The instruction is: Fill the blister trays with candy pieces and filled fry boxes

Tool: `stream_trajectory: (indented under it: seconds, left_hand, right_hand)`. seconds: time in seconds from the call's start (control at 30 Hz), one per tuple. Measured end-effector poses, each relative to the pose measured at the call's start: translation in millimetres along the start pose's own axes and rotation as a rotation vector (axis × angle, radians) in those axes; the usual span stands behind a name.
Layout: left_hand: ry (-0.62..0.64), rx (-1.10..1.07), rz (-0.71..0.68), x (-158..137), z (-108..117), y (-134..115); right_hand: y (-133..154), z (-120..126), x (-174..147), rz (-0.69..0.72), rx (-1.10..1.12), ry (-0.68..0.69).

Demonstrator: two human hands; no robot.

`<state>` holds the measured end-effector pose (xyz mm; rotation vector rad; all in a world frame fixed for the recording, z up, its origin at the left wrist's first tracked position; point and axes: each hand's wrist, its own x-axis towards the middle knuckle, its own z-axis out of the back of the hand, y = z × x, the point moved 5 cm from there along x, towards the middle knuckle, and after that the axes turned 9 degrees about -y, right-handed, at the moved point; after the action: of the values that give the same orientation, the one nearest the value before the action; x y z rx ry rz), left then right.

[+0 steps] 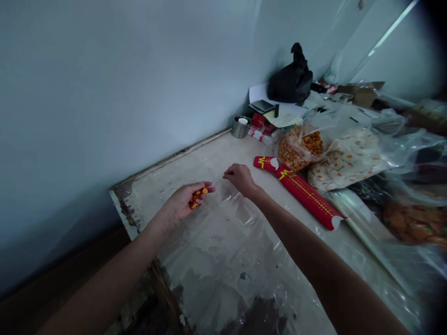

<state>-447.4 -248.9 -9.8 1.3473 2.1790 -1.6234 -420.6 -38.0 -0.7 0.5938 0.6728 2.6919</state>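
My left hand (184, 199) is curled, palm up, around several small orange disc-shaped pieces (197, 197) over the left part of the table. A short way to its right, my right hand (240, 179) has thumb and fingertips pinched together. What that pinch holds, if anything, I cannot make out. Clear plastic (246, 214) lies just below the right hand. Nearby on the right are a small red printed card piece (264, 162) and a longer red one (307, 195) with yellow marks.
A metal cup (240, 127) stands by the wall. A clear bag of orange-brown pieces (300, 146), a pale orange-dotted bag (349, 160) and a black bag (291, 81) crowd the right side. The worn tabletop (223, 260) ends at a broken left edge.
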Motion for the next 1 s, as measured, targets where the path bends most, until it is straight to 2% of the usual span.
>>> stream_trajectory:
  seconds: [0.1, 0.17, 0.3, 0.37, 0.43, 0.5, 0.57, 0.63, 0.77, 0.9, 1.0]
  left_hand:
    - [0.018, 0.018, -0.052, 2, 3, -1]
    - [0.043, 0.035, -0.074, 6, 2, -1]
    - [0.07, 0.026, -0.084, 15, 2, -4]
    - [0.049, 0.01, -0.071, 19, 5, -6]
    - [0.017, -0.002, -0.058, 22, 8, -8]
    - [-0.002, -0.005, -0.057, 25, 9, -9]
    - [-0.002, -0.012, -0.064, 26, 8, -9]
    - [-0.002, -0.026, -0.074, 28, 6, -8]
    - [-0.021, -0.058, -0.107, 29, 3, -6]
    - [-0.056, -0.103, -0.144, 32, 5, -8]
    - [-0.09, -0.137, -0.178, 34, 9, -17]
  right_hand:
    - [8, -7, -5, 0.133, -0.104, 0.056]
    - [5, -7, -5, 0.131, -0.124, 0.077]
    - [-16, -2, 10, -0.178, -0.055, 0.099]
    - [-18, 3, 14, -0.252, -0.041, 0.085]
    - [-5, 6, 11, -0.198, 0.106, 0.043]
    - [18, 7, 1, -0.044, 0.384, 0.014]
    - [42, 6, -16, 0.121, 0.635, 0.042]
    - [57, 1, -29, 0.157, 0.776, 0.063]
    - [59, -14, -38, -0.077, 0.85, 0.059]
    - [62, -19, -36, -0.119, 0.814, 0.018]
    - [56, -28, -20, -0.244, 0.893, 0.039]
